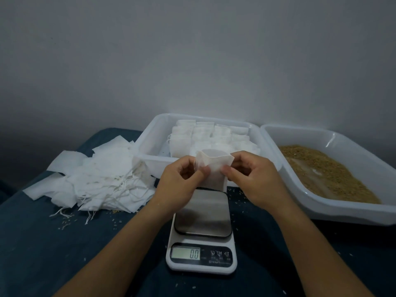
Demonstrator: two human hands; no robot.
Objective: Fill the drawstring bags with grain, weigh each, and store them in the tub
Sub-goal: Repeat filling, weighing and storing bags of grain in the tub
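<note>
A small white drawstring bag [212, 168] is held between both hands above the scale, its mouth spread open at the top. My left hand [177, 185] pinches its left edge and my right hand [255, 176] pinches its right edge. The digital scale [202, 236] stands below on the dark cloth, its steel plate bare and its display reading 0.0. Behind the bag is a white tub [150, 144] holding several filled bags in rows. To the right, a second white tub [334, 209] holds brown grain [330, 172].
A heap of flat, unfilled bags [100, 179] with loose strings lies to the left on the dark blue cloth [42, 243]. Stray grains are scattered around the scale. A plain grey wall stands behind the tubs.
</note>
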